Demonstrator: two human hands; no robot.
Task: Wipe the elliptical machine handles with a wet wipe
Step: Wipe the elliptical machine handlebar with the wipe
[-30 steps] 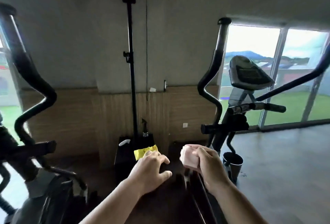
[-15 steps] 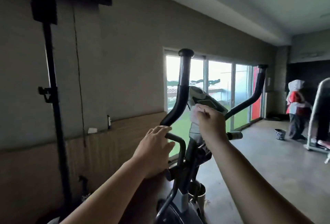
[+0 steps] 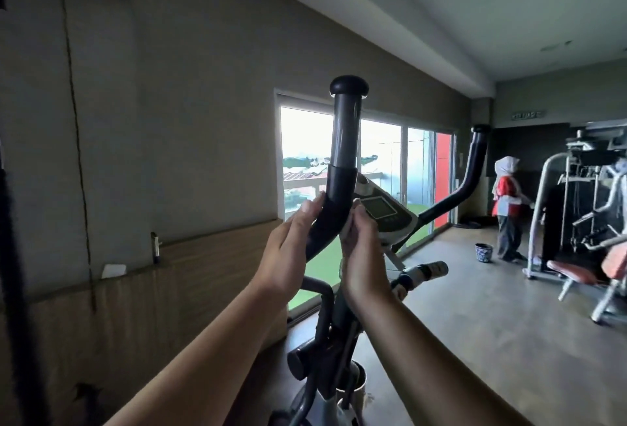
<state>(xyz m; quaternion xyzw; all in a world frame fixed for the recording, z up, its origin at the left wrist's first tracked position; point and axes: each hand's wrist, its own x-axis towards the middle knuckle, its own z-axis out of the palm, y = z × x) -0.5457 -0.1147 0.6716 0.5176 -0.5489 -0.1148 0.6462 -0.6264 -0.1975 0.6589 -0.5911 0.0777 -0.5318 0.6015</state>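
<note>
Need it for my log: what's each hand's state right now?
Left hand: open, straight fingers touching the black curved elliptical handle.
Right hand: closed, pinching a white wet wipe at that handle.

Both bare forearms reach up from the lower edge, hands raised close together. The left hand (image 3: 288, 252) has its fingers straight, tips touching the handle (image 3: 334, 201). The right hand (image 3: 364, 256) curls its fingers, pinching a wipe (image 3: 347, 222).

Head-worn view, forward, close on handle (image 3: 334, 188)
</note>
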